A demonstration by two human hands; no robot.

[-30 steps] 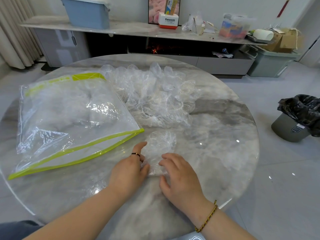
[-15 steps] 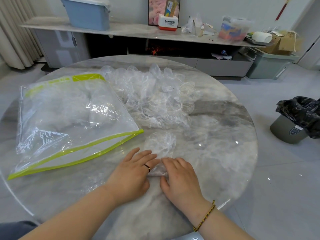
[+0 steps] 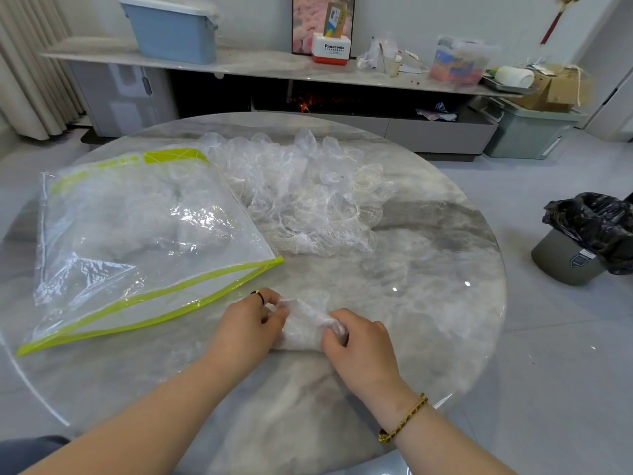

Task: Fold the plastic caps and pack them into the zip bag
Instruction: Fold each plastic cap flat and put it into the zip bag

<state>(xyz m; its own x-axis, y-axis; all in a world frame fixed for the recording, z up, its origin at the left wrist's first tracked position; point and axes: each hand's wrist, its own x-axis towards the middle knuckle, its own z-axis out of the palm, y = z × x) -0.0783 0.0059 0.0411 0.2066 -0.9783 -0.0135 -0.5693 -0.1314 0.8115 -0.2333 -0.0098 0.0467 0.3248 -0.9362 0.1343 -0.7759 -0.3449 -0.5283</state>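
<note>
A clear plastic cap [image 3: 303, 325], folded into a small bundle, lies on the round marble table [image 3: 428, 286] near its front edge. My left hand [image 3: 250, 323] pinches the cap's left end with curled fingers. My right hand [image 3: 359, 341] grips its right end. A large clear zip bag [image 3: 137, 234] with lime-green edges lies to the left, its mouth facing the hands, with folded caps inside. A heap of loose clear caps [image 3: 308, 197] sits behind the hands at the table's middle.
A grey bin with a black liner [image 3: 589, 234] stands on the floor to the right. Behind the table runs a low cabinet [image 3: 274, 66] carrying a blue box [image 3: 171, 29] and clutter. A green crate [image 3: 527, 132] sits at the far right.
The cap lay spread flat under both hands; it is now folded over toward me into a compact bundle, and both hands have curled round its ends.
</note>
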